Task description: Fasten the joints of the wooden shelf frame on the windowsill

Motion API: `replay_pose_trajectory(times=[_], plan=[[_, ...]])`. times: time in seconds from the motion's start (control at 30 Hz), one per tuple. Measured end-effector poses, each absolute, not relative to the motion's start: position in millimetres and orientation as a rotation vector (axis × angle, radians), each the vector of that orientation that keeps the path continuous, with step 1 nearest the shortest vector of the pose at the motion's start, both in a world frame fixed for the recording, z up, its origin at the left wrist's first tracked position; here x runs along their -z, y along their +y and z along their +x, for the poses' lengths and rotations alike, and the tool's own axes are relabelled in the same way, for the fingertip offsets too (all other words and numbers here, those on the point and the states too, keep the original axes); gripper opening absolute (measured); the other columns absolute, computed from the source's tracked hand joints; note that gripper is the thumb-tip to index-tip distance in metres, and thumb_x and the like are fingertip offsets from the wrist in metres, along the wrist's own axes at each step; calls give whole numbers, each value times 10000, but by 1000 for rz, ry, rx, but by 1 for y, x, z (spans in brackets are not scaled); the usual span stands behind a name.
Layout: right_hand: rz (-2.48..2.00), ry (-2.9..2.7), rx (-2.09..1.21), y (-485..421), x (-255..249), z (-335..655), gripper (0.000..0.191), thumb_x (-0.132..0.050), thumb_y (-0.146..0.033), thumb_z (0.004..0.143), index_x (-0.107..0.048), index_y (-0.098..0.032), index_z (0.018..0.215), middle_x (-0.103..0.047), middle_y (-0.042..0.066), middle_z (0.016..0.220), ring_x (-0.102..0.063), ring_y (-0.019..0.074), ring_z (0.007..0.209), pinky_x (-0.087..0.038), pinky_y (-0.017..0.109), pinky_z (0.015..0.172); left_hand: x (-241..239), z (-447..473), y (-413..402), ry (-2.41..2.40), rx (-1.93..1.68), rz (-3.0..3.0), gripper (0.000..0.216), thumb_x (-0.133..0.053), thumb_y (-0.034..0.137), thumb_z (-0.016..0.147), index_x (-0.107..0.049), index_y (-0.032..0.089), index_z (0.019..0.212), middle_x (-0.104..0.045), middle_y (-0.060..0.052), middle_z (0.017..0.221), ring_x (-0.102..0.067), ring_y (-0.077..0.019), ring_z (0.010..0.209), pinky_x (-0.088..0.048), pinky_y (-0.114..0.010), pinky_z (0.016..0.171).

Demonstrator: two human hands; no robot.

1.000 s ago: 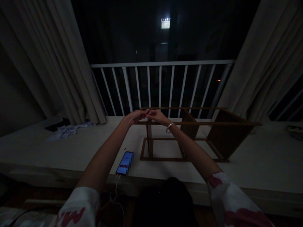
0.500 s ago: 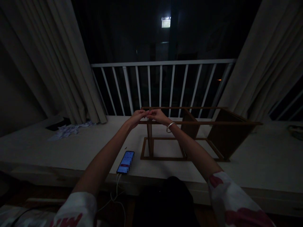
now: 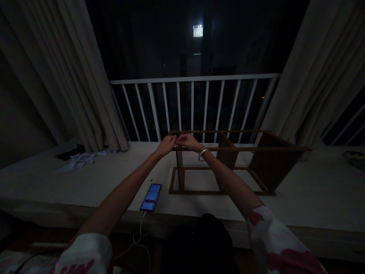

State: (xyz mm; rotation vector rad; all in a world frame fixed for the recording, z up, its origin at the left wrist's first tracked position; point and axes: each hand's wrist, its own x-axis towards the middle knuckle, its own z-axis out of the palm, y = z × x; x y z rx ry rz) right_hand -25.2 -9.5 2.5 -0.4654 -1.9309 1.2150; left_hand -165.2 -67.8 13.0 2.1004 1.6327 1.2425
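Both hands meet at the left end of a brown wooden rack [image 3: 242,149], which lies on its side. My left hand [image 3: 167,145] has its fingers closed at the rack's upper left corner. My right hand [image 3: 188,142], with a silver bangle at the wrist, pinches close beside it. Whatever the fingertips hold is too small and dark to make out. Below the hands, the rack's end posts and lower frame rest on the white ledge [image 3: 128,171].
A lit phone [image 3: 151,197] with a white cable [image 3: 140,228] lies near the ledge's front edge. A small dark piece [image 3: 151,180] is just beyond it. Crumpled papers [image 3: 81,160] lie at left. Behind stand a white railing [image 3: 192,102] and curtains [image 3: 76,83].
My left fingers have curled in more and drawn slightly apart from the right fingertips. My right hand keeps its pinch. The view has shifted slightly.
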Motion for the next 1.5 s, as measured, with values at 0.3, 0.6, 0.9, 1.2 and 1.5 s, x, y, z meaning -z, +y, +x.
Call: replay_pose_trajectory(times=[0.3,0.6,0.9,1.2,1.5], plan=[[-350,-2023,-1185,-9,-2,-23,257,-641,-308,597,-624,-97,744,-628,16,739,-542,102,683,-402,222,656,-42,-169,-78,1894,-575,2844,156,-486,210,707,-552,164,841,-607,-120,812,-525,-293,888,-179,-432,867],[-417,-2026,-1124,3,4,-24,287,-654,-354,581,-588,-91,677,-577,-1,619,-503,83,589,-376,205,566,-27,-174,-72,1630,-1051,2293,357,-439,468,757,-612,157,731,-600,-30,672,-517,-146,638,-349,-254,581],[-444,-2017,-1144,6,6,-26,291,-668,-346,565,-590,-92,683,-584,8,622,-510,84,582,-384,206,561,-16,-171,-78,1421,-1481,1733,336,-675,442,558,-629,147,711,-612,-22,652,-500,-115,574,-333,-229,510],[-452,-2004,-1170,-1,2,-24,299,-679,-354,548,-570,-96,653,-581,5,618,-512,86,587,-377,203,551,-18,-170,-79,1414,-1470,1696,373,-685,466,533,-626,143,711,-622,-35,669,-513,-126,586,-340,-235,520],[-434,-2041,-1151,-6,-2,-21,315,-658,-360,577,-605,-87,724,-580,2,633,-492,78,586,-371,208,567,-14,-171,-75,1421,-1495,1692,366,-682,479,532,-632,148,682,-606,-22,647,-511,-127,602,-349,-243,547]])
